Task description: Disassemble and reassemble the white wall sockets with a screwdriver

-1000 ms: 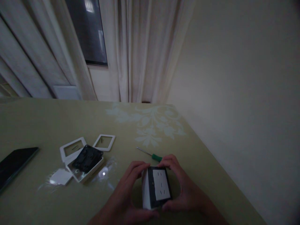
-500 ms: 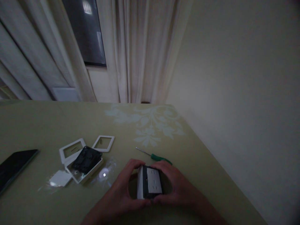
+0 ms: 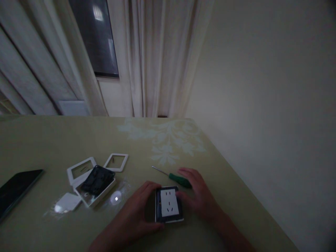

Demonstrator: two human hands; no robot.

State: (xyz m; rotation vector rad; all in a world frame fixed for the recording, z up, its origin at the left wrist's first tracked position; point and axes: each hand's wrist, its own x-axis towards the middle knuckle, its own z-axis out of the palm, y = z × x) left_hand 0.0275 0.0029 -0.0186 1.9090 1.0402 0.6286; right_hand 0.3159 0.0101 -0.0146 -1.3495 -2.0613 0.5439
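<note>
A wall socket [image 3: 168,205], white face in a dark frame on a white back box, lies face up on the green table [image 3: 52,140]. My left hand [image 3: 139,213] is curled round its left side and holds it. Just right of the socket, my right hand [image 3: 198,194] has its fingers spread; the fingertips reach the green-handled screwdriver [image 3: 173,176] lying behind the socket.
Left of my hands lie a second dismantled socket [image 3: 97,185] with its dark insert, two white frames [image 3: 81,168] [image 3: 116,162], a white plate in clear wrap [image 3: 67,203] and a dark phone [image 3: 15,189]. A wall runs along the table's right edge; curtains hang behind.
The socket has been tipped from upright to flat on the table. My right hand has let go of it and moved up towards the screwdriver.
</note>
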